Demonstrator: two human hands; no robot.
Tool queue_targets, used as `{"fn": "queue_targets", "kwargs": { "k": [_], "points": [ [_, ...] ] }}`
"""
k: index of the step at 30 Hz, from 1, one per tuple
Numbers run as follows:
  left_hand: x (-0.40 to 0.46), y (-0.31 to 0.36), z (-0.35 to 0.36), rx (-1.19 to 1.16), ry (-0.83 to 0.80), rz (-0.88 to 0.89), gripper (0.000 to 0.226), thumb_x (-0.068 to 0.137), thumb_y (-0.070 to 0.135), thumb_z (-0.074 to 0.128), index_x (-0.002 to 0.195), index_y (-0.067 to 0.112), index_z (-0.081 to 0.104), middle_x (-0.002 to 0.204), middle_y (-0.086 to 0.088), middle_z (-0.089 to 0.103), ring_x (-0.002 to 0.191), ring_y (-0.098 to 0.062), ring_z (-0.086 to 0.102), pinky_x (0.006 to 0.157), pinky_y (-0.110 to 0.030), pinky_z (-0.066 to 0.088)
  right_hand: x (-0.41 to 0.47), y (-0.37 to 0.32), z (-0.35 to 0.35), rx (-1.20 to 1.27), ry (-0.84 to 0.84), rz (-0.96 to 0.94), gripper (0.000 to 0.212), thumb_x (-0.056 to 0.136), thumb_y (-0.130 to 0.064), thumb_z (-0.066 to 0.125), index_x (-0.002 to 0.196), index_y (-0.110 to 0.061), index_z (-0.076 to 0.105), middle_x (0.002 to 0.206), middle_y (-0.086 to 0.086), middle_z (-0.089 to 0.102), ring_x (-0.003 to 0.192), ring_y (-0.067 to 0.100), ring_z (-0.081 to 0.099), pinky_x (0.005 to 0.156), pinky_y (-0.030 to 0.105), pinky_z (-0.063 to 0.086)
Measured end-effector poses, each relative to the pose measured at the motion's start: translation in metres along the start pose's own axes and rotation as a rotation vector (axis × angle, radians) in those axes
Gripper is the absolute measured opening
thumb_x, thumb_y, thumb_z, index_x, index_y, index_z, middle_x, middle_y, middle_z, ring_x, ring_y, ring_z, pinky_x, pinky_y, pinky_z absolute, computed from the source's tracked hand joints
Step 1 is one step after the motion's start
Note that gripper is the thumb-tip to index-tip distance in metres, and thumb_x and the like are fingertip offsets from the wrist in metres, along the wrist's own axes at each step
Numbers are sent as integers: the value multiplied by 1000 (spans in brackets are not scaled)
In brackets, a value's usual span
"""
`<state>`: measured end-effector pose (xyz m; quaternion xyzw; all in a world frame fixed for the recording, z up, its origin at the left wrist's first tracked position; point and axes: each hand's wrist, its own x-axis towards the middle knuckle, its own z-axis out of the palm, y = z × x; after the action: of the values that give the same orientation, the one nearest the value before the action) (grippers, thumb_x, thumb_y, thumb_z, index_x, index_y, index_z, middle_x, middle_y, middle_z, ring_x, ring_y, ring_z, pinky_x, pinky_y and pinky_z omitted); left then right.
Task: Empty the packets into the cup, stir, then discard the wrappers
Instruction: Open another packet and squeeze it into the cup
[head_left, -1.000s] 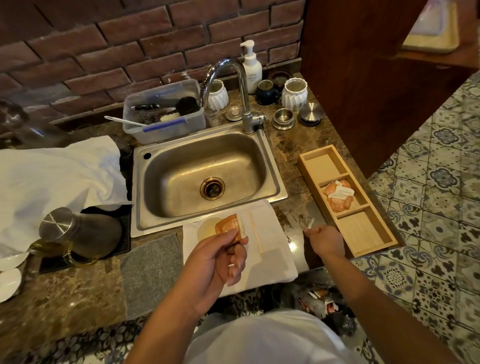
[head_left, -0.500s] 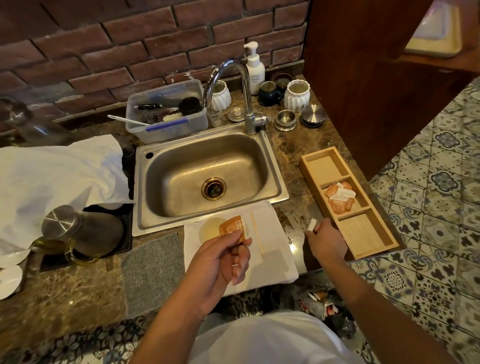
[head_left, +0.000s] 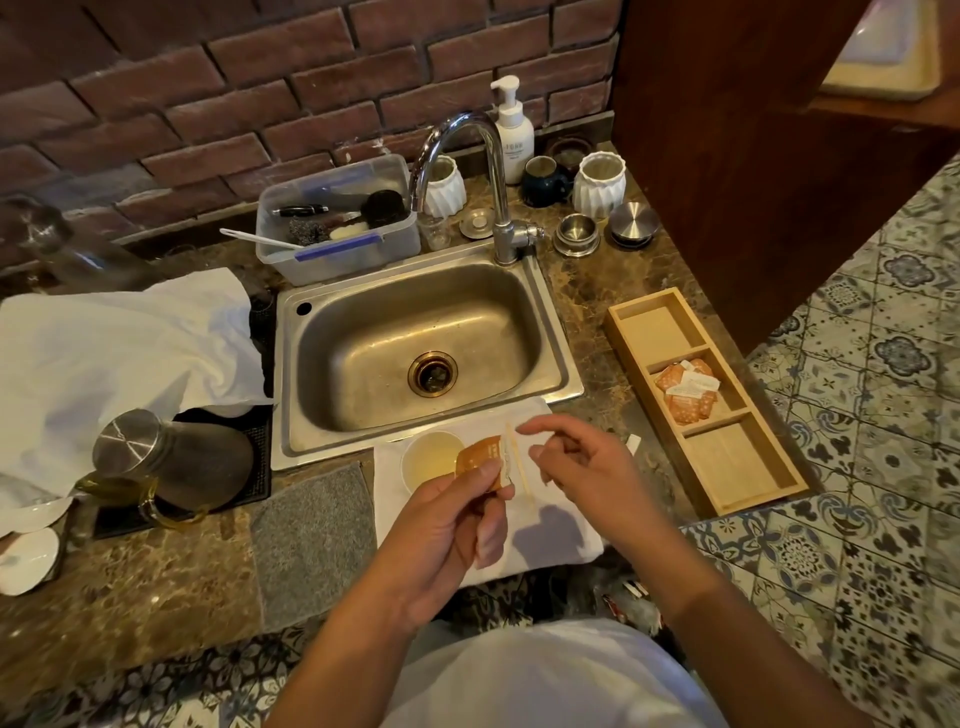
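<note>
My left hand (head_left: 447, 525) pinches an orange packet (head_left: 480, 457) just right of a small white cup (head_left: 431, 457) that holds pale liquid. The cup stands on a white cloth (head_left: 550, 530) in front of the sink. A thin wooden stir stick (head_left: 519, 462) lies on the cloth beside the packet. My right hand (head_left: 582, 467) hovers right of the packet with its fingers spread and nothing in them. A small white scrap (head_left: 632, 443) lies on the counter to the right. More orange packets (head_left: 685, 389) sit in the middle compartment of a wooden tray (head_left: 763, 467).
A steel sink (head_left: 415, 353) with a tap (head_left: 493, 171) lies behind the cloth. A glass jug with a steel lid (head_left: 156, 462) stands at left, by a white cloth (head_left: 114, 353). A plastic tub (head_left: 337, 218), mugs and a soap bottle (head_left: 511, 130) line the back.
My right hand has left the white scrap on the counter and moved left, close to the packet. My left hand still holds the packet by the cup.
</note>
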<state>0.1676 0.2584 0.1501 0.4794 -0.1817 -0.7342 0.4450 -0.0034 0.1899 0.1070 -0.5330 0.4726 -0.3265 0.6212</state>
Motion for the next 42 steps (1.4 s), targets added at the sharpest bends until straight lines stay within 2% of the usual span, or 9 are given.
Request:
{"fn": "queue_targets", "kwargs": {
  "k": [3, 6, 9, 16, 23, 29, 33, 37, 42],
  "points": [
    [0, 0, 0, -41, -53, -36, 28, 98, 24, 57, 82, 2, 62, 44, -3, 43, 40, -15, 37, 43, -26, 28, -2, -27, -1, 55, -114, -82, 36, 93, -3, 67, 119, -29, 73, 76, 1, 62, 69, 7, 57, 63, 15, 45],
    [-2, -1, -3, -36, -113, -44, 28, 99, 26, 59, 84, 3, 60, 44, -1, 42, 40, -12, 35, 43, -25, 25, -2, -39, -7, 6, -263, -141, 38, 93, -10, 70, 120, -35, 74, 91, 10, 69, 84, 34, 62, 77, 37, 56],
    [-4, -1, -6, -23, -151, -38, 28, 99, 26, 60, 85, 2, 60, 43, -1, 42, 39, -11, 33, 42, -24, 25, 0, -41, -9, -75, -318, -177, 27, 89, -10, 74, 111, -25, 79, 99, 2, 75, 95, 32, 69, 87, 53, 57],
    [-10, 1, -11, 103, -10, 29, 40, 94, 44, 64, 80, 7, 67, 47, -4, 45, 39, -11, 33, 47, -26, 23, -3, -40, -10, -149, -302, -184, 19, 86, -10, 78, 97, -26, 80, 88, -3, 74, 79, 20, 66, 72, 29, 54],
    [-18, 12, -27, 632, 291, 236, 31, 78, 50, 68, 100, 29, 75, 68, -10, 67, 59, -12, 55, 54, -20, 44, -11, -43, -13, -129, -289, -77, 18, 84, -9, 80, 87, -27, 81, 75, 27, 61, 59, 23, 41, 54, 24, 37],
    [-32, 6, -28, 725, 198, 247, 30, 78, 37, 73, 106, 30, 79, 81, 7, 77, 68, 2, 63, 66, -14, 49, -16, -33, -5, -215, -280, -33, 9, 81, -16, 84, 86, -23, 81, 62, -3, 56, 57, 13, 41, 55, 25, 37],
    [-30, -6, -31, 868, 216, 332, 19, 86, 29, 76, 104, 32, 80, 94, 15, 78, 79, -5, 70, 69, -13, 50, -18, -30, 5, -232, -289, -43, 7, 82, -20, 83, 86, -25, 79, 61, -8, 53, 56, 8, 41, 54, 24, 37],
    [-30, -11, -38, 746, 267, 380, 14, 85, 46, 73, 96, 40, 80, 79, 1, 77, 64, -14, 65, 60, -24, 52, -19, -28, 15, -264, -240, -48, 11, 86, -23, 80, 94, -30, 77, 64, -9, 59, 57, 5, 48, 55, 20, 43],
    [-31, -14, -42, 583, 271, 378, 7, 88, 34, 73, 90, 31, 79, 67, -2, 73, 56, -6, 60, 58, -23, 49, -20, -26, 24, -231, -261, -54, 9, 92, -21, 73, 98, -23, 80, 70, 4, 70, 60, 10, 60, 61, 23, 51]
  ]
}}
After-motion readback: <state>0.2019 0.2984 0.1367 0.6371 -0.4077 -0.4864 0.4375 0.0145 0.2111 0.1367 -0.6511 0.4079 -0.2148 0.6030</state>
